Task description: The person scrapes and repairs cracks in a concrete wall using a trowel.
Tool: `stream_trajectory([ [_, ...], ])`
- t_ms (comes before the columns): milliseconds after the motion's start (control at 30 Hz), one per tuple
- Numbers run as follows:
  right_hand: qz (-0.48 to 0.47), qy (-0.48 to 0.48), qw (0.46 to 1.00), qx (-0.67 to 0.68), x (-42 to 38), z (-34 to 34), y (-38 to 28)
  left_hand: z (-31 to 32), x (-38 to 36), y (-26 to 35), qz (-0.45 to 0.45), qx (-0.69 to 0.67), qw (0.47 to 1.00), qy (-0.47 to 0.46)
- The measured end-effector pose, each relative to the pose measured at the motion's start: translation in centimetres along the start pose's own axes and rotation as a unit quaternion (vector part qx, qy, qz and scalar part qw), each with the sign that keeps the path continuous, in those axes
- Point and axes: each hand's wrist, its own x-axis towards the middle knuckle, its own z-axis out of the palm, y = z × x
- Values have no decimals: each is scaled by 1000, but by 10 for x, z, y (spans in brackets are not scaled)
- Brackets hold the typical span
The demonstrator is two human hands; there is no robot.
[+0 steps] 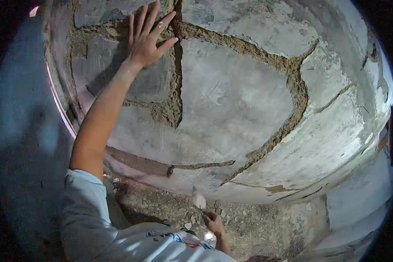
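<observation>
My left hand [145, 49] is raised with its fingers spread, lying against the grey plastered wall [231, 100]. Rough channels of exposed brown material cut through the plaster, and one such channel [174, 83] runs down just beside the thumb. Lower down, near my body, my right hand [214, 222] is closed around the handle of a small trowel [199, 200]. Its pale, dusty blade points up toward the bottom of the wall. The fingers of the right hand show only in part.
Rubble and broken plaster chips [187, 225] lie on the dirty floor [266, 222] below the wall. A bluish wall surface [22, 131] stands at the left. The plaster at the right is cracked and peeling [336, 105].
</observation>
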Motion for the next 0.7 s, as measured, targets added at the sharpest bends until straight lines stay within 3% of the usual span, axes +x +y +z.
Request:
stream_trajectory([
  [33,33,-33,998,42,2,-3,-41,-1,-3,-6,-26,49,995,-81],
  [67,-9,8,995,98,8,2,-56,1,-4,-9,5,53,997,-48],
  [133,-41,-9,989,145,26,3,-84,5,-6,-13,67,58,996,18],
  [267,-70,-65,983,155,37,-5,-204,0,-5,-20,76,63,995,-4],
  [333,-269,33,961,-48,56,-5,-208,-5,-4,-19,84,48,995,-14],
  [433,-302,59,951,21,39,8,-253,-12,-7,-32,86,3,996,-24],
  [467,-337,82,938,-25,41,9,-258,-10,-7,-39,51,-13,999,-10],
  [533,-289,79,952,-64,34,12,-268,-6,-9,-50,-22,-49,998,15],
  [633,-270,85,955,-90,19,21,-270,-14,-8,-57,-41,34,998,20],
  [667,-343,114,926,-113,24,23,-258,-18,-8,-60,-45,57,997,12],
  [700,-344,110,924,-129,22,22,-250,-15,-12,-69,-40,62,997,-9],
])
